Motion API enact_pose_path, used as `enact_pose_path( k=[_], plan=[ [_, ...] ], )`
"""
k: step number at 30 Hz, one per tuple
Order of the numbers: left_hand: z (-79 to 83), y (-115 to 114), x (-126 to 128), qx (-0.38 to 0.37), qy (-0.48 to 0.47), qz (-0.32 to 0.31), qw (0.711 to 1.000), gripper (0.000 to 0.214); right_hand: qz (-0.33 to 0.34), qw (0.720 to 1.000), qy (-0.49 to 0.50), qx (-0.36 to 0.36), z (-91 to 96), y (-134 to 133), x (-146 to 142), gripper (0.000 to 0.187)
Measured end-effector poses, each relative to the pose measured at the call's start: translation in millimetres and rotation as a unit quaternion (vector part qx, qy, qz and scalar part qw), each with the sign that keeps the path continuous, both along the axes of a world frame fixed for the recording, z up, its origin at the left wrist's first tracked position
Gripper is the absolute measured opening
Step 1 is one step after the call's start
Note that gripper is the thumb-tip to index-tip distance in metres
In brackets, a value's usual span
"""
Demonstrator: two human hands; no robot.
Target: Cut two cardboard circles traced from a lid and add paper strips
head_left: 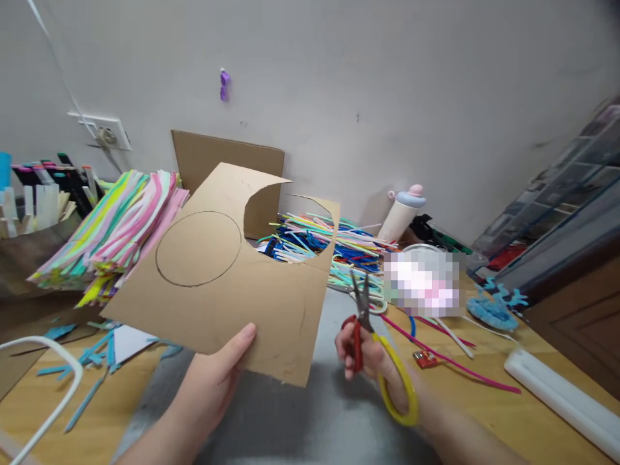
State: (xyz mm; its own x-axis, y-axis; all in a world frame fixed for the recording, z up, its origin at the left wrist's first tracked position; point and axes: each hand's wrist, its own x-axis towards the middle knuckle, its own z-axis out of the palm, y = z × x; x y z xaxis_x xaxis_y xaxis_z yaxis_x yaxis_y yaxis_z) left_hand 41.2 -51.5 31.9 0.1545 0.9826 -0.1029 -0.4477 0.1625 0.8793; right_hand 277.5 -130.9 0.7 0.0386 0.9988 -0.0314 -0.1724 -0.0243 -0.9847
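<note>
Left hand [220,371] pinches the cardboard sheet [271,303] above the bench [523,426]; right hand [372,356] holds scissors [362,307], blades parted, right of the sheet; 1 circle [198,248] drawn on its left; turning the sheet should keep cuts smooth.

Your left hand [213,381] and right hand [371,357] are bare, as are your left forearm [167,426] and right forearm [453,413] where they show. Your left thumb [239,342] has a rounded tip; your right forearm looks blurred.
</note>
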Motion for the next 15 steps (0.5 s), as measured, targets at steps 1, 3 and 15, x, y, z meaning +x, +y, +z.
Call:
enact_pose_path(
  k=[1, 3, 15],
  plan=[
    [-0.8, 0.6, -0.5, 0.0, 0.008, -0.001, 1.0, 0.079, 0.019, 1.0, -0.018, -0.015, -1.6, -2.3, -1.4, 0.063],
    [-2.7, 1.0, -1.4, -0.001, 0.032, 0.001, 0.999, 0.077, 0.055, 0.995, -0.064, -0.045, -4.0, -7.0, -4.0, 0.064],
    [-6.6, -4.2, -1.1, -0.046, 0.153, 0.01, 0.987, 0.064, 0.117, 0.985, -0.099, -0.083, -32.1, -13.7, 0.3, 0.079]
  ],
)
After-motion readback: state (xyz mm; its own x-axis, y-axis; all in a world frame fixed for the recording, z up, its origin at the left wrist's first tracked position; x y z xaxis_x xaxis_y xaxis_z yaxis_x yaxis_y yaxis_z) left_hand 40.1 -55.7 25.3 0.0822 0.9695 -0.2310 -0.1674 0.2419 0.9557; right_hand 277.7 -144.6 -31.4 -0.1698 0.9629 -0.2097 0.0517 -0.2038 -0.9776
